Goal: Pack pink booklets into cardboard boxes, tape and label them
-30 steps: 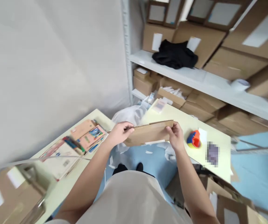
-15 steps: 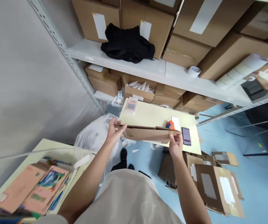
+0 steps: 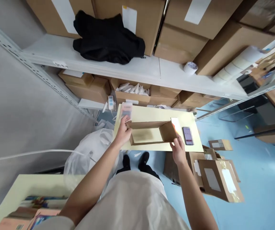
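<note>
Between my two hands a cardboard box (image 3: 167, 131) is spread into a rectangular frame, and the pale tabletop shows through its middle. My left hand (image 3: 123, 131) is closed on its left end. At the right end, my right hand (image 3: 178, 148) grips the cardboard near the lower corner. The box is over the front part of the cream table (image 3: 152, 112). Just right of it lies a phone (image 3: 187, 135). An orange object is mostly hidden behind the box's right wall, beside a white sheet (image 3: 175, 120). A pinkish packet (image 3: 126, 109) lies beyond my left hand.
Metal shelving (image 3: 128, 68) with cartons, a black garment (image 3: 108, 40) and tape rolls (image 3: 190, 67) rises behind the table. A translucent bag (image 3: 89, 153) stands left, above a second table (image 3: 39, 185) with booklets. Cartons (image 3: 217, 179) sit on the floor at right.
The cardboard has gone from flat to an open rectangular frame in my hands. My view has shifted, and the booklets on the left table have slid lower in it.
</note>
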Demonstrator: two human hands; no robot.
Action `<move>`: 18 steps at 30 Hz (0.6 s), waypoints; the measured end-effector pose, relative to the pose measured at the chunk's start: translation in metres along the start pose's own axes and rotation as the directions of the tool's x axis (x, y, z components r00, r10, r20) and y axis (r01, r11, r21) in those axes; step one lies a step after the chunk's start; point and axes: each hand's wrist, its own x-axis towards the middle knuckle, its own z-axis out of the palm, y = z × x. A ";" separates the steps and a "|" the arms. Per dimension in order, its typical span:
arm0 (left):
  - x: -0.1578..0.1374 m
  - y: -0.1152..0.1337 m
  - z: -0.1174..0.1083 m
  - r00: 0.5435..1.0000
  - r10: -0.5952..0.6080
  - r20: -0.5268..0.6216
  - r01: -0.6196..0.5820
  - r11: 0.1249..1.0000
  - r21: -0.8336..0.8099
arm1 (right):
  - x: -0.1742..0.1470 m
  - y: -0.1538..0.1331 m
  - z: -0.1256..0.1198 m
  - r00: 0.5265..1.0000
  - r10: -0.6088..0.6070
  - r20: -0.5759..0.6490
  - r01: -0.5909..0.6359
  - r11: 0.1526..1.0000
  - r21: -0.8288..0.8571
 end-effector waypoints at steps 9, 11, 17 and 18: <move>0.030 -0.023 0.032 0.936 -0.117 -0.332 0.169 0.977 0.133 | 0.051 0.032 -0.007 0.986 0.091 -0.137 -0.112 0.982 -0.155; 0.027 -0.023 0.037 0.944 -0.141 -0.299 0.179 0.978 0.103 | 0.058 0.034 -0.011 0.989 0.069 -0.129 -0.095 0.973 -0.209; 0.026 -0.005 0.051 0.983 -0.138 -0.118 0.165 0.951 0.260 | 0.087 0.040 -0.031 0.982 -0.111 0.154 0.157 0.928 -0.337; 0.027 -0.001 0.052 0.985 -0.144 -0.095 0.165 0.944 0.286 | 0.092 0.042 -0.035 0.970 -0.130 0.203 0.196 0.915 -0.352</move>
